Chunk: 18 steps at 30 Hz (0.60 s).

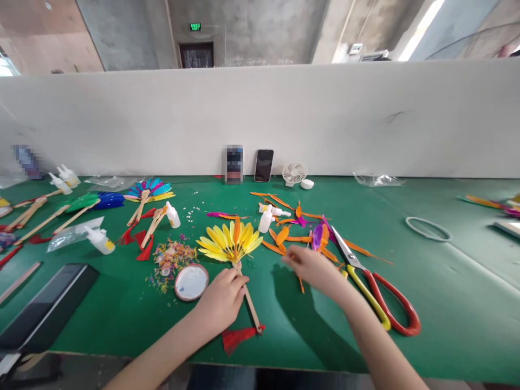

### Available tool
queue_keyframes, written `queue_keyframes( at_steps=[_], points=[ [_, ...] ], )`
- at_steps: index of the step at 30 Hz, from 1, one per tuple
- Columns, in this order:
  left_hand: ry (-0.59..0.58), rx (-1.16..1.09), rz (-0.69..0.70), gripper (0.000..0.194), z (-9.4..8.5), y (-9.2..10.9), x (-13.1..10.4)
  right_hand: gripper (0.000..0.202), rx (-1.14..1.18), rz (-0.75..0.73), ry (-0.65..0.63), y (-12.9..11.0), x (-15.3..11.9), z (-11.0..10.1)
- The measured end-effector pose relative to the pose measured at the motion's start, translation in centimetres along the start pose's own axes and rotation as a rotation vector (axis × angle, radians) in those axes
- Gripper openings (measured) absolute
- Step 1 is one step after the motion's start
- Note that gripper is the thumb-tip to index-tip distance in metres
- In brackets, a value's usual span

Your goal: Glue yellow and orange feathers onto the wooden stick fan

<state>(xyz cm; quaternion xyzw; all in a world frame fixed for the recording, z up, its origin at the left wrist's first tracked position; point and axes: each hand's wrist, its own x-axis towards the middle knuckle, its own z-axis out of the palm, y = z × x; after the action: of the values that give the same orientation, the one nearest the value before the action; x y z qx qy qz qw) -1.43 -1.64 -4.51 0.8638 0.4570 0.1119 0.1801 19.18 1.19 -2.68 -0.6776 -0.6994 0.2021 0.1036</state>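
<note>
A yellow feather fan point(221, 238), with an orange feather at its middle, lies spread on the table. My left hand point(225, 295) is closed round its wooden handle just below the feathers. A red tassel point(238, 338) hangs from the handle's lower end. My right hand point(311, 268) is over the table to the right of the fan, its fingers curled together; anything between them is too small or hidden to make out. Beyond that hand lie loose orange feathers point(282, 235) and a purple feather point(317, 235).
Large scissors point(371, 284) with red and yellow handles rest at right. Left of the fan are a white dish point(192, 283), colourful bits point(173, 260) and a glue bottle point(173, 215). Another bottle point(266, 219) stands behind. Further back are a phone point(264, 165) and small fan point(294, 172).
</note>
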Motion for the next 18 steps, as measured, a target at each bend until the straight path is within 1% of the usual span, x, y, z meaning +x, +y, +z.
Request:
queue_keyframes(
  at_steps=[1, 2, 3, 5, 6, 8, 10, 13, 15, 18],
  points=[
    [0.004, 0.014, 0.003, 0.032, 0.0, 0.0, 0.0, 0.02, -0.079, 0.103, 0.106, 1.2, 0.8, -0.4],
    [0.012, 0.026, 0.006, 0.032, 0.1, 0.0, 0.0, 0.021, -0.165, 0.163, 0.2, 2.5, 1.6, -0.6],
    [0.026, 0.036, 0.008, 0.032, 0.1, 0.0, 0.0, 0.024, -0.253, 0.176, 0.271, 3.7, 2.4, -0.7],
    [0.061, 0.05, 0.014, 0.033, 0.1, 0.0, 0.0, 0.033, -0.354, 0.155, 0.338, 5.9, 3.8, -0.5],
    [0.08, 0.053, 0.022, 0.032, 0.1, 0.0, 0.1, 0.036, -0.36, 0.159, 0.361, 6.8, 4.3, -0.3],
    [0.113, 0.047, 0.04, 0.03, 0.0, 0.1, 0.2, 0.036, -0.316, 0.204, 0.369, 8.4, 5.1, 0.4],
    [0.138, 0.029, 0.061, 0.027, -0.2, 0.4, 0.4, 0.035, -0.195, 0.225, 0.385, 9.5, 5.5, 1.0],
    [0.158, 0.002, 0.098, 0.024, -0.7, 1.0, 1.1, 0.044, 0.077, 0.236, 0.482, 10.6, 5.7, 1.4],
    [0.162, -0.01, 0.127, 0.023, -1.0, 1.4, 1.6, 0.049, 0.276, 0.265, 0.53, 10.9, 5.7, 1.4],
    [0.164, -0.021, 0.16, 0.022, -1.2, 1.8, 2.4, 0.047, 0.608, 0.325, 0.537, 10.9, 5.6, 1.0]
  ],
)
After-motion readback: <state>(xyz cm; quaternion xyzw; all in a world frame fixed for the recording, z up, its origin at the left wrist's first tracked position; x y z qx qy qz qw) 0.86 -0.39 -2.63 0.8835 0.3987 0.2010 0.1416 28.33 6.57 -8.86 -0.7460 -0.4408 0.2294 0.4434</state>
